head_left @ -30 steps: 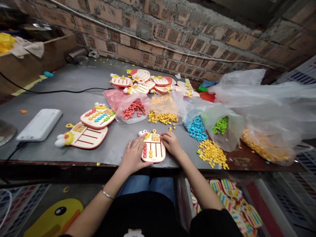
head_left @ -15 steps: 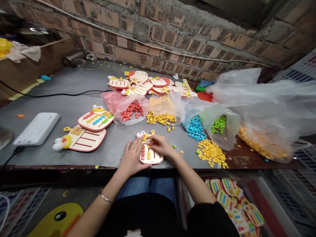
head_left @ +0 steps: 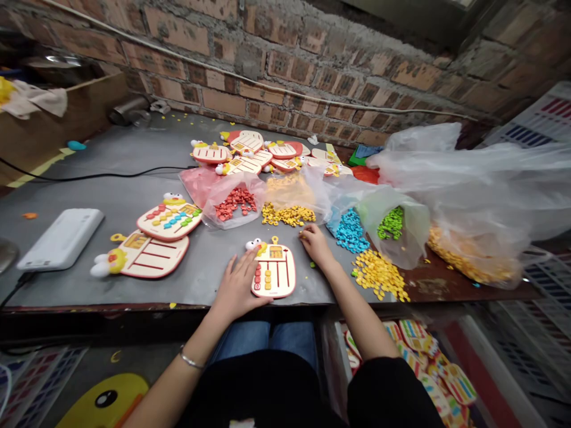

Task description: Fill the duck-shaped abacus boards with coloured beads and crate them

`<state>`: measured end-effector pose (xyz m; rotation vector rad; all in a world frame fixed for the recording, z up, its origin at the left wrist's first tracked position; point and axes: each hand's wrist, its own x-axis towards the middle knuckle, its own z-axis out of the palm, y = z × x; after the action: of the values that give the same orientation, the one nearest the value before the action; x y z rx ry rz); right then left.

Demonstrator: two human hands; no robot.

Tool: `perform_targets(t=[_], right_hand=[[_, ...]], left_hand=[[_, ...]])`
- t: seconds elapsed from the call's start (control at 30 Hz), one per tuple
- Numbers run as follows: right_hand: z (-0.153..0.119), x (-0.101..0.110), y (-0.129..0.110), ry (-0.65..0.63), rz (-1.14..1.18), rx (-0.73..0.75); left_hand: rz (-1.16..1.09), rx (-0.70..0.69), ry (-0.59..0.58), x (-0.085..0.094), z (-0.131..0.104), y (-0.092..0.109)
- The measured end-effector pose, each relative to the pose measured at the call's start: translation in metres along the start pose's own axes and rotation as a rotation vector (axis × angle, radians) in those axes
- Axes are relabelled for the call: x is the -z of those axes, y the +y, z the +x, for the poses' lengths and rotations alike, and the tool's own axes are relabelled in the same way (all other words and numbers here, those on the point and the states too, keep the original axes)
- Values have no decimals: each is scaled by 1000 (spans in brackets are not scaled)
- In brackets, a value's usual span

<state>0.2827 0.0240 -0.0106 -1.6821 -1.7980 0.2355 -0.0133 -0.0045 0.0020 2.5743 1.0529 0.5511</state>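
In front of me a cream toy board (head_left: 281,270) with a red edge and a yellow, bug-eyed duck head lies flat on the grey table. Red beads fill part of its left slot, and a few yellow beads (head_left: 267,279) sit in the slot beside it; the other slots are bare. My left hand (head_left: 238,285) grips the board's left side, thumb along the bottom edge. Off the board to the right, my right hand (head_left: 316,246) touches the table, fingers pinched together near the yellow bead pile (head_left: 289,214). Whatever is between those fingertips is hidden.
Bags of red beads (head_left: 236,203), blue beads (head_left: 351,229) and green beads (head_left: 391,223) lie beyond my hands. Loose yellow beads (head_left: 381,274) spread at the right. Two boards (head_left: 156,252) overlap at left, near a white power bank (head_left: 62,239). More boards (head_left: 245,156) are stacked behind.
My right hand has left the board and moved right and away from me, onto the table by the loose yellow beads. My left hand has stayed on the board.
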Motion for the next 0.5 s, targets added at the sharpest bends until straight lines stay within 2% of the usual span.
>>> perform_targets(t=[0.13,0.27,0.4,0.5], right_hand=[[-11,7,-12,93,208,-83],[-21,11,-44,23,284,-20],[-21,-1,-65,-100,90,117],[-17,-6,-67,-153,-46,125]], left_hand=[[-5,6,-9,1,0,0],[-6,10,-21,0,0,-1],[0,-4,-12,-4,0,-4],[1,-3,-4,-6,-1,-5]])
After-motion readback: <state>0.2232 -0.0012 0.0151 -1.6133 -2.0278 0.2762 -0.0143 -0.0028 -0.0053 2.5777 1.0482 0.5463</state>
